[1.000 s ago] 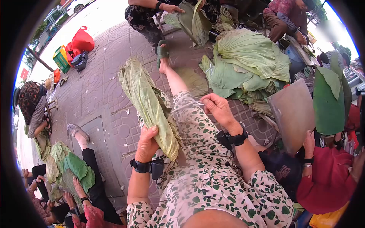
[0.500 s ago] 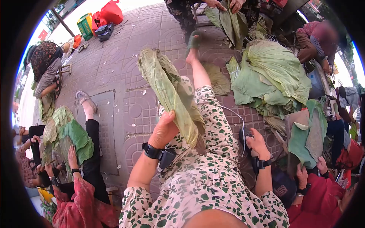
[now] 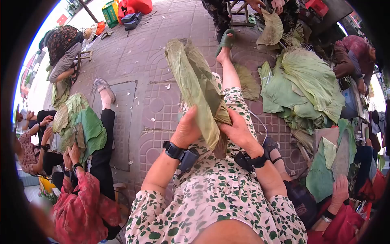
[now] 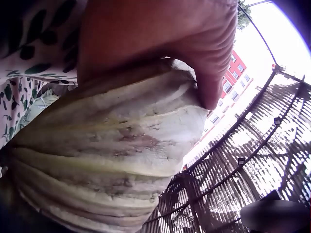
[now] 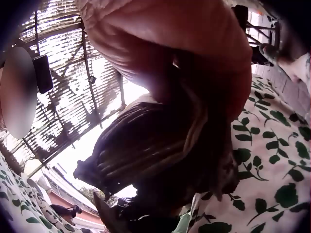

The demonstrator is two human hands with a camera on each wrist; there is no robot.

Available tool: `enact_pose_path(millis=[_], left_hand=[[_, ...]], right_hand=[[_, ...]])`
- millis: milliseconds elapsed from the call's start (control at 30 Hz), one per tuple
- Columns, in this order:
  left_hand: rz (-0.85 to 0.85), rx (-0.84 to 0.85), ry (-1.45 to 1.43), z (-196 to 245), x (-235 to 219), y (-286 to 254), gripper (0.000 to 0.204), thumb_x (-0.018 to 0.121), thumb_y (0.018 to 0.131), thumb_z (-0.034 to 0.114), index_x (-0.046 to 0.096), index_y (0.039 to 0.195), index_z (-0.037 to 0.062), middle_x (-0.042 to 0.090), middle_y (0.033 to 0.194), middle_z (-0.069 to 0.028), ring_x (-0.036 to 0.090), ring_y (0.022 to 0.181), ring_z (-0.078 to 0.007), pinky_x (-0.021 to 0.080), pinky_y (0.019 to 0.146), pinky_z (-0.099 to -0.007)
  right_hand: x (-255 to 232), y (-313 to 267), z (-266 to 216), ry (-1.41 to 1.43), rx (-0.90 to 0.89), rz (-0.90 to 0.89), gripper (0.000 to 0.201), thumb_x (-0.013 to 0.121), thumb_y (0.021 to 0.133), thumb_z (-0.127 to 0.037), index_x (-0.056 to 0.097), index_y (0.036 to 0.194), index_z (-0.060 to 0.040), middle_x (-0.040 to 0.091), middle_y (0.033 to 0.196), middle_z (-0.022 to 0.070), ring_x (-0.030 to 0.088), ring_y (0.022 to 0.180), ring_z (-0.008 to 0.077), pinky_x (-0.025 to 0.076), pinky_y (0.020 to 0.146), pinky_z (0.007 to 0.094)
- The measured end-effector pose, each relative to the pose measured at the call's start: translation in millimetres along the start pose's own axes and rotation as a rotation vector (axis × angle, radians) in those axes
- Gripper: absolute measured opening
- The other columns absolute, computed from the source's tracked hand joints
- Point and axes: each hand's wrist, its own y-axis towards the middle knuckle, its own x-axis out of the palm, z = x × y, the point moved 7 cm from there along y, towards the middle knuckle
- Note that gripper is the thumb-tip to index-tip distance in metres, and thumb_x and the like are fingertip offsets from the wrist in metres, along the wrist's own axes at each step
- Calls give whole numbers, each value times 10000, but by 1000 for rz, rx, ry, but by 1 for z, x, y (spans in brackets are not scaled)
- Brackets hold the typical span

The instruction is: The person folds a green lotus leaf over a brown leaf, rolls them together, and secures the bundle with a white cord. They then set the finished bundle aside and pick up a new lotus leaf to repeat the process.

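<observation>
A long folded bundle of large pale green leaves (image 3: 185,83) lies over the lap in the head view, its far end fanned open. My left hand (image 3: 187,128) grips its left side near the close end, thumb along the top. My right hand (image 3: 239,131) holds the right side, fingers curled round a darker, browner fold. In the left wrist view the ribbed, dry leaf surface (image 4: 116,141) fills the space below the thumb. The right wrist view shows crumpled leaf ends (image 5: 150,141) in shadow under the hand. A white string (image 3: 261,121) trails beside the right leg.
A large leaf pile (image 3: 302,87) stands on the paving ahead right, with a single flat leaf (image 3: 245,81) beside it. Seated people handle leaves on both sides; one green-slippered foot (image 3: 226,40) is stretched out ahead. Bags (image 3: 134,6) stand at the back left.
My right hand, earlier raised with pinched fingers at a white string, dropped to the right and now holds the bundle's right side. My left hand kept its grip. The head view swung rightward.
</observation>
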Motion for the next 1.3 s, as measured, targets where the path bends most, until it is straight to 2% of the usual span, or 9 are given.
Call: enact_pose_path(millis=[100, 267, 400, 467, 667, 767, 833, 1000, 1300], left_hand=[[42, -21, 65, -3, 1, 2, 639, 663, 849, 374, 404, 1355, 81, 507, 1310, -64, 491, 1196, -225, 376, 1037, -402], [132, 34, 302, 16, 27, -12, 617, 622, 872, 317, 372, 1366, 45, 482, 1327, -70, 508, 1171, -199, 395, 992, -366], [280, 134, 606, 24, 11, -25, 541, 634, 861, 179, 411, 1326, 16, 543, 1256, -96, 552, 1119, -192, 438, 953, -324], [281, 158, 494, 29, 6, -29, 514, 632, 855, 139, 427, 1306, 4, 561, 1230, -94, 564, 1100, -187, 448, 944, -314], [332, 184, 429, 39, -10, -34, 531, 637, 843, 97, 417, 1311, -22, 576, 1197, -97, 571, 1087, -187, 434, 967, -317], [379, 383, 739, 54, 1, -43, 649, 698, 785, 114, 386, 1339, -15, 493, 1289, -123, 545, 1104, -219, 408, 979, -334], [628, 636, 1370, 68, 9, -65, 794, 741, 725, 141, 326, 1381, -27, 390, 1364, -157, 464, 1192, -254, 381, 1001, -356], [457, 465, 1786, 34, 32, -58, 929, 791, 695, 234, 269, 1412, -45, 323, 1411, -202, 302, 1336, -310, 287, 1089, -384], [598, 511, 958, 47, -15, -68, 593, 619, 824, 49, 350, 1340, -68, 497, 1266, -138, 502, 1159, -225, 397, 993, -336]], right_hand=[[-7, -7, -6, 154, 11, 124, 446, 547, 797, 6, 509, 1242, 10, 626, 1100, 128, 591, 996, 196, 435, 899, 288], [-39, -20, -31, -211, -287, 383, 396, 546, 791, 18, 523, 1185, 3, 622, 1014, 198, 609, 929, 258, 465, 818, 315], [-30, -19, -23, -151, -224, 329, 355, 548, 826, 13, 530, 1181, 14, 631, 1034, 152, 612, 932, 229, 467, 823, 301], [-22, -13, -3, 553, -113, 264, 332, 544, 876, -14, 517, 1205, 27, 624, 1080, 100, 607, 941, 187, 475, 825, 284], [-5, -3, 25, 886, 47, 187, 400, 574, 900, -88, 471, 1270, 23, 597, 1133, 77, 585, 956, 138, 466, 862, 266], [1, -3, 29, 830, 32, 192, 410, 604, 889, -106, 482, 1258, 27, 597, 1128, 69, 574, 960, 122, 464, 854, 261], [2, -4, 24, 697, -14, 196, 439, 625, 882, -116, 477, 1264, 39, 593, 1129, 67, 557, 972, 108, 454, 855, 256], [6, -4, 19, 323, -61, 265, 443, 649, 860, -110, 488, 1239, 52, 598, 1116, 75, 539, 988, 120, 442, 866, 258], [11, -4, 33, 656, 103, 243, 547, 641, 855, -77, 386, 1309, 91, 560, 1183, 102, 558, 1020, 140, 453, 897, 269]])
